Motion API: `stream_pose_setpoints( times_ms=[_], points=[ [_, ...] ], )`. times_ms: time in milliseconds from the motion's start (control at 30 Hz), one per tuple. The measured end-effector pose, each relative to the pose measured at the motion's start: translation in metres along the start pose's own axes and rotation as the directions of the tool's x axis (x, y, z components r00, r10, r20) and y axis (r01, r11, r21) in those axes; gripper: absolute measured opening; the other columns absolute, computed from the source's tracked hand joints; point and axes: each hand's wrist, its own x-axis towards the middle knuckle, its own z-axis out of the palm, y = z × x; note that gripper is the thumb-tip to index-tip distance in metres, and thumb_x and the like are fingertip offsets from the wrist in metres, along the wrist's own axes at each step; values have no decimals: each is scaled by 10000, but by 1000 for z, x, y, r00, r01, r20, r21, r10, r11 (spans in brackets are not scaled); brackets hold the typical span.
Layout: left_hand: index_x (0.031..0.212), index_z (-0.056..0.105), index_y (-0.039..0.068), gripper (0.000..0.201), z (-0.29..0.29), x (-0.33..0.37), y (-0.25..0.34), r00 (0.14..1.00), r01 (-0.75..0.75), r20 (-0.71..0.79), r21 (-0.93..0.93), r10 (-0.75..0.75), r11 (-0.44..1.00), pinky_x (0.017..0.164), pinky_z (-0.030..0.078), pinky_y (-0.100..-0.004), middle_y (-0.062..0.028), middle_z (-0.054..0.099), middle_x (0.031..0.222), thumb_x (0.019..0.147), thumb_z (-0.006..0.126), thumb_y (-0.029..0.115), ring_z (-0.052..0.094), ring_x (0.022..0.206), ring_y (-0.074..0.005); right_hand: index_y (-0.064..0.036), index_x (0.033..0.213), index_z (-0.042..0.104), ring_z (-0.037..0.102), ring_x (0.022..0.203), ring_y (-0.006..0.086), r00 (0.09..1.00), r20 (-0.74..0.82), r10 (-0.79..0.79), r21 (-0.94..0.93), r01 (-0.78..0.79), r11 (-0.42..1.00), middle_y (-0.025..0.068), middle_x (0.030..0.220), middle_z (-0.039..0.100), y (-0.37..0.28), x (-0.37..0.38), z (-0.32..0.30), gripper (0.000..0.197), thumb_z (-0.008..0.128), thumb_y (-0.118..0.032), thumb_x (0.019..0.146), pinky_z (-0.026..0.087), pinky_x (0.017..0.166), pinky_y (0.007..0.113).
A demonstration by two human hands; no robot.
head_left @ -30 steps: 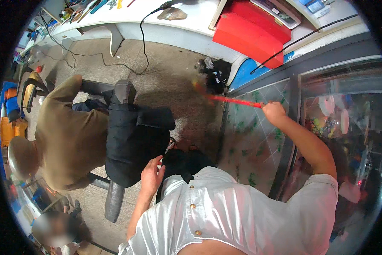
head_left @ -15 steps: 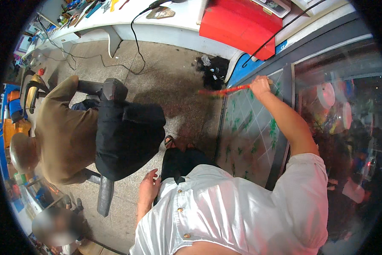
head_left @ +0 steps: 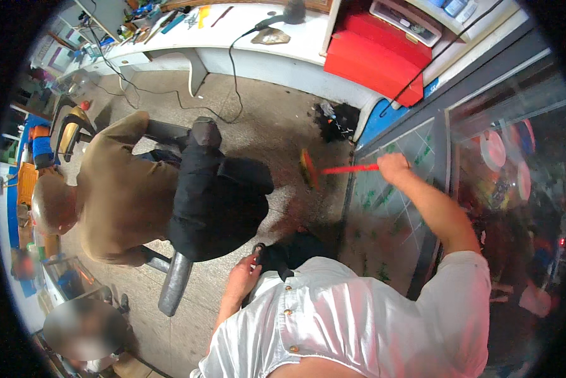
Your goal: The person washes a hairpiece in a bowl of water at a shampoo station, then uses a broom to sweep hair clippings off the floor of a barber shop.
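My right hand (head_left: 393, 169), at the end of an outstretched arm, is closed around the red handle of a broom (head_left: 349, 169). The broom's head, with yellow, orange and green showing, is over the floor left of the hand, blurred by motion. Beyond it, against the base of the counter, lies a dark heap of what looks like hair (head_left: 336, 123) with pale scraps in it. My left hand (head_left: 242, 277) hangs beside my dark trousers, fingers loosely apart; I see nothing held in it.
A person in a brown top leans forward in a chair (head_left: 220, 195) with a black back, close on my left. A glass door (head_left: 390, 214) stands at my right. The white counter (head_left: 232, 31) carries tools and a corded hair dryer; its cord (head_left: 236, 82) drops to the floor.
The broom has swung, its head now nearer me and my right hand slightly lower in the picture. My left hand has moved forward and right. The whole view has shifted.
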Motion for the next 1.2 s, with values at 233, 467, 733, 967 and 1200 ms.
stream_pose_setpoints(
  times_ms=[233, 467, 733, 967, 1200],
  points=[
    [1051, 494, 57, 342, -36, -18, -31, 959, -265, 123, 71, 255, 962, 701, 448, -353, -144, 557, 919, 726, 552, 145, 553, 812, -282, -93, 853, 606, 593, 771, 243, 947, -105, 302, 63, -297, 953, 64, 851, 594, -48, -18, 46, 186, 454, -116, 747, 485, 597, 389],
    [1059, 483, 56, 317, -82, -48, -66, 839, -461, 328, 5, 434, 887, 696, 451, -348, -139, 535, 970, 761, 537, 148, 547, 801, -291, -54, 1099, 426, 568, 763, 297, 814, 152, 561, 623, -519, 584, 161, 806, 558, -198, -136, 97, 337, 443, -88, 764, 457, 637, 385],
    [1039, 512, 61, 323, -75, -59, -101, 717, -552, 516, 9, 469, 834, 628, 462, -321, -123, 567, 850, 722, 568, 96, 569, 722, -251, -31, 766, 454, 440, 374, 129, 829, 559, 25, 587, -375, -717, 42, 539, 462, -392, -339, 102, 100, 500, -19, 678, 358, 332, 267],
    [1037, 519, 72, 312, -48, -60, -106, 566, -695, 734, 181, 374, 696, 655, 449, -332, -118, 566, 859, 733, 542, 137, 561, 756, -271, -5, 907, 476, 451, 406, 118, 701, 709, -70, 439, -517, -735, 39, 544, 478, -539, -534, 95, 204, 534, -95, 733, 374, 356, 267],
    [1040, 511, 67, 312, -11, -93, -124, 425, -786, 829, 138, 364, 603, 659, 450, -341, -126, 564, 851, 736, 546, 129, 564, 744, -276, -17, 918, 473, 481, 436, 165, 489, 824, -287, -195, -231, -953, 76, 554, 485, -683, -629, 89, 192, 498, -19, 728, 407, 377, 288]
  ],
)
